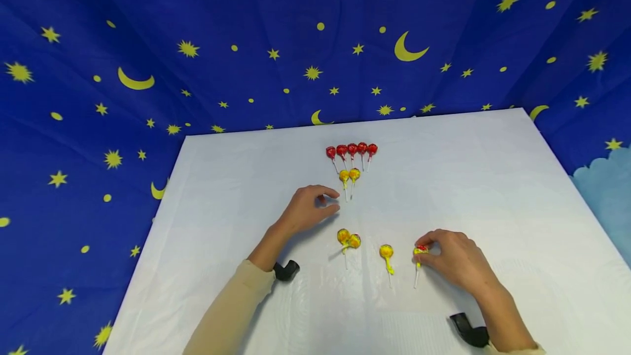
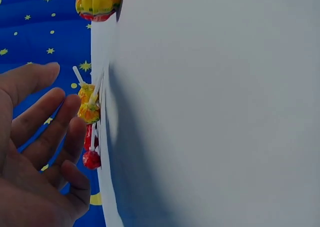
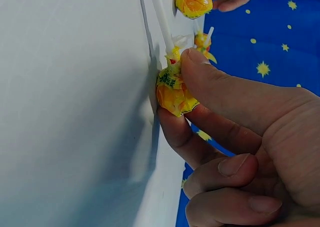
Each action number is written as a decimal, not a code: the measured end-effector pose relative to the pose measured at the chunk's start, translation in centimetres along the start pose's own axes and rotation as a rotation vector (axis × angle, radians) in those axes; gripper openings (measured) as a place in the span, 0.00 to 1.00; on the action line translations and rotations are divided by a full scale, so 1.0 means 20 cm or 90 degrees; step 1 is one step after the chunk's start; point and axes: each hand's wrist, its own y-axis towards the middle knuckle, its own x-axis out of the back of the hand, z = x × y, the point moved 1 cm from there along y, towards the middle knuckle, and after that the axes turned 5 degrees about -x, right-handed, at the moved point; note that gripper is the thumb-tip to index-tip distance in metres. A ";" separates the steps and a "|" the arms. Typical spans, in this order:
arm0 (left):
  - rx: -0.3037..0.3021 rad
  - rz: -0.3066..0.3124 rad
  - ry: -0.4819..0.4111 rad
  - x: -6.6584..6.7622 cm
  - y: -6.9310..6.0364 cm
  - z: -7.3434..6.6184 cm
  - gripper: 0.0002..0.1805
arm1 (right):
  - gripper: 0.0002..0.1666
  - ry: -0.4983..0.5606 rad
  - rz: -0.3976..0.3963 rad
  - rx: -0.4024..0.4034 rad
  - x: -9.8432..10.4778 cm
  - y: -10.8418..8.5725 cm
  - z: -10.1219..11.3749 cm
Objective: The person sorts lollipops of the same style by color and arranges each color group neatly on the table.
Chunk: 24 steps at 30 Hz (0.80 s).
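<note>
My right hand (image 1: 458,261) pinches the head of a yellow lollipop (image 1: 419,256) between thumb and fingers; its white stick points toward me. In the right wrist view the hand (image 3: 235,137) holds that yellow lollipop (image 3: 175,92) at the table surface. My left hand (image 1: 308,208) is over the table with fingers apart, holding nothing, just below two yellow lollipops (image 1: 349,176). In the left wrist view the hand's (image 2: 45,137) fingers are loosely bent beside yellow lollipops (image 2: 89,104) and red ones (image 2: 91,159).
Several red lollipops (image 1: 352,149) form a row toward the back of the white table (image 1: 236,179). Two crossed yellow lollipops (image 1: 354,241) and a single yellow one (image 1: 386,252) lie between the hands. A blue cloth (image 1: 276,81) with stars hangs behind.
</note>
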 end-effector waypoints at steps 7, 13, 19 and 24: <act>-0.044 0.053 -0.018 -0.02 -0.09 -0.02 0.16 | 0.13 0.001 -0.004 0.001 0.00 0.00 0.00; -0.046 0.113 -0.036 -0.04 -0.13 -0.05 0.18 | 0.13 0.002 -0.001 -0.005 0.00 0.00 0.00; -0.056 0.147 -0.049 -0.07 -0.16 -0.04 0.18 | 0.14 -0.003 0.003 -0.010 -0.01 -0.01 0.00; -0.075 0.147 -0.044 -0.08 -0.17 -0.05 0.16 | 0.14 -0.008 -0.002 -0.009 0.00 -0.01 0.00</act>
